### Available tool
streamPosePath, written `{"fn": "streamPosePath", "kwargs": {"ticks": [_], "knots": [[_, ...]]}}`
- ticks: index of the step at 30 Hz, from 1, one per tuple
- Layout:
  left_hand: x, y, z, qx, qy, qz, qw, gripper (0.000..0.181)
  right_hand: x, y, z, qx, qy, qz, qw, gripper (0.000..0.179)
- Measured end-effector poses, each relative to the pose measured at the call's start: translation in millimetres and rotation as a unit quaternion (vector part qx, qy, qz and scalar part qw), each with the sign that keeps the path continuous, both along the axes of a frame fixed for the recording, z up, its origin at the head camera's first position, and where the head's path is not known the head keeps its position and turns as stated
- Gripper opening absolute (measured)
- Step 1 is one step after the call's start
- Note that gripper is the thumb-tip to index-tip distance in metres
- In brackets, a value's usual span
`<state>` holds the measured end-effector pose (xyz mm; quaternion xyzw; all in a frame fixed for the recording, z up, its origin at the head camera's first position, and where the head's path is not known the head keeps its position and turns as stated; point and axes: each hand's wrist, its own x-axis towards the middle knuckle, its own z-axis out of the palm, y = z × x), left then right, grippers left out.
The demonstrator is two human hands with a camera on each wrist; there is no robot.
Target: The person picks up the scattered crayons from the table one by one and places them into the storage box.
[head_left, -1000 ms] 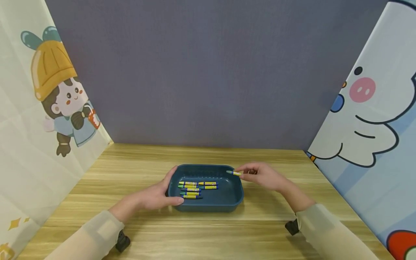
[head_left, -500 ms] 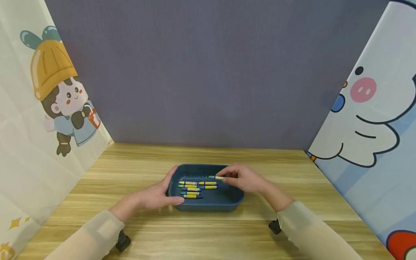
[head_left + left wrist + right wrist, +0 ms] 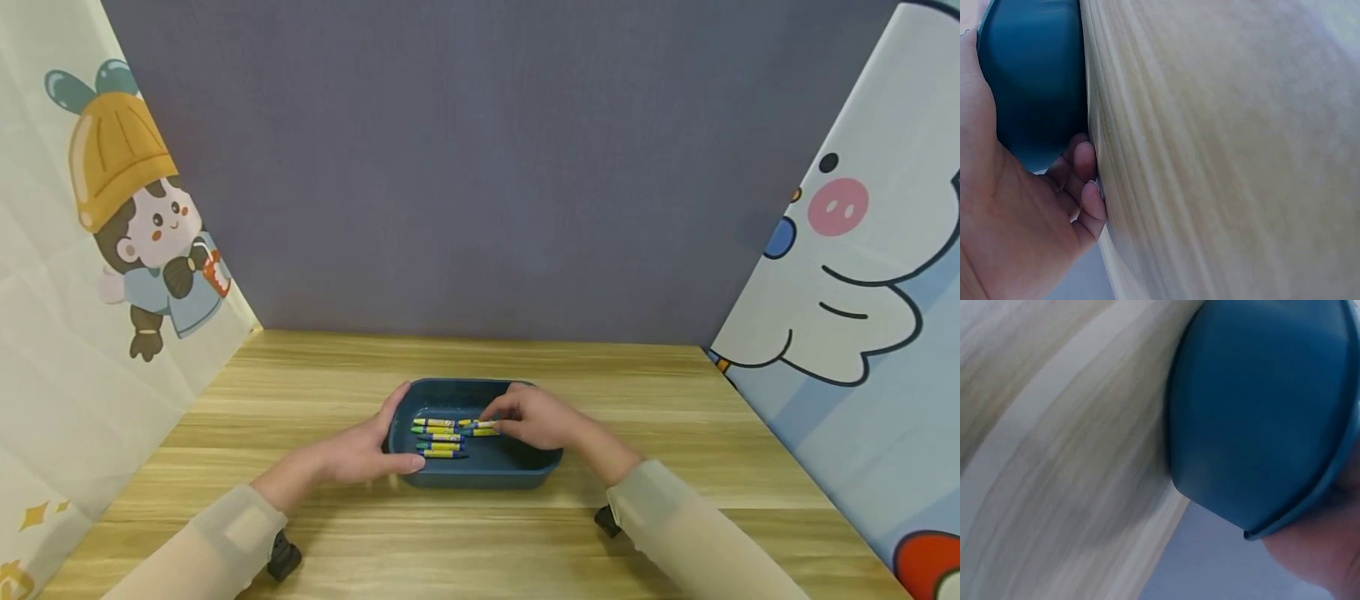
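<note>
A dark blue rectangular plastic tub [image 3: 480, 480] rests on the table with several yellow-wrapped crayons [image 3: 441, 447] lying sideways inside, mostly toward its left. My left hand [image 3: 352, 452] grips the tub's left end, thumb over the front rim and fingers along the far side. Down inside the tub is my right hand [image 3: 542, 418], pinching a crayon [image 3: 483, 424] between thumb and fingertips, close to the right-hand crayons. That crayon is partly covered by the fingers. In the right wrist view, the tub's outer wall [image 3: 1260, 419] hides the fingertips; only part of the hand [image 3: 1316, 550] shows.
The wood-grain table [image 3: 480, 542] extends around the tub on all sides. A grey panel [image 3: 480, 167] stands behind it. Printed cloths with cartoon figures hang at left [image 3: 45, 292] and right [image 3: 885, 275].
My right hand has moved left and down from the tub's right rim into the tub, carrying the crayon to the ones on the right. The left hand and tub stay put.
</note>
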<state>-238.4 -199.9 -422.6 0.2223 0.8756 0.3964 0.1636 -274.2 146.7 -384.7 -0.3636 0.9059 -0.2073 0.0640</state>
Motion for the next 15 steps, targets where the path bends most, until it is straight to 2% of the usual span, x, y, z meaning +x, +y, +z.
{"fn": "streamPosePath", "kwargs": {"ticks": [5, 15], "knots": [[-0.3, 0.0, -0.1, 0.001, -0.003, 0.002, 1.0000, 0.125, 0.7, -3.5, -1.5, 0.034, 0.008, 0.001, 0.9994, 0.022], [-0.6, -0.7, -1.0, -0.006, 0.001, 0.002, 1.0000, 0.125, 5.2, -9.7, -0.6, 0.061, 0.026, -0.008, 0.9978, 0.021]]}}
